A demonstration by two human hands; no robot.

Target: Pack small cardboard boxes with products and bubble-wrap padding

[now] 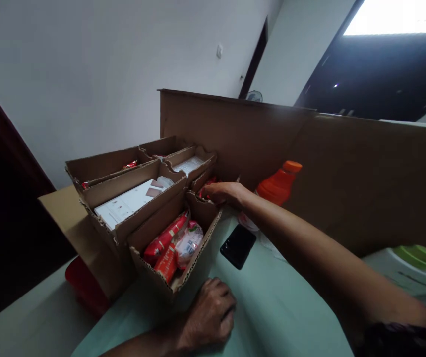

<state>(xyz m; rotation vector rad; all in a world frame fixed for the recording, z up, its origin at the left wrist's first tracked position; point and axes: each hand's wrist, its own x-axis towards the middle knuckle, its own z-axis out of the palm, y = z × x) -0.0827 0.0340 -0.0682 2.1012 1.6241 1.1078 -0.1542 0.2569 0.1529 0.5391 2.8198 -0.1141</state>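
A set of open cardboard trays point(138, 208) was seen to the left of both hands, with a white carton point(127, 204) in one compartment and red packets point(165, 248) in the nearest one. The left hand point(209, 317) was rested loosely curled, holding nothing, on the pale green table point(272, 307) just below that nearest tray. A black phone point(238, 246) lay between the two hands. The right hand point(225, 192) was stretched forward, palm down, fingers over a red packet point(208, 184) at the far tray's edge; a grip could not be confirmed. Sorting of packets seemed under way, and a firm pinch would be called for. An orange bottle point(279, 186) stood right of it.
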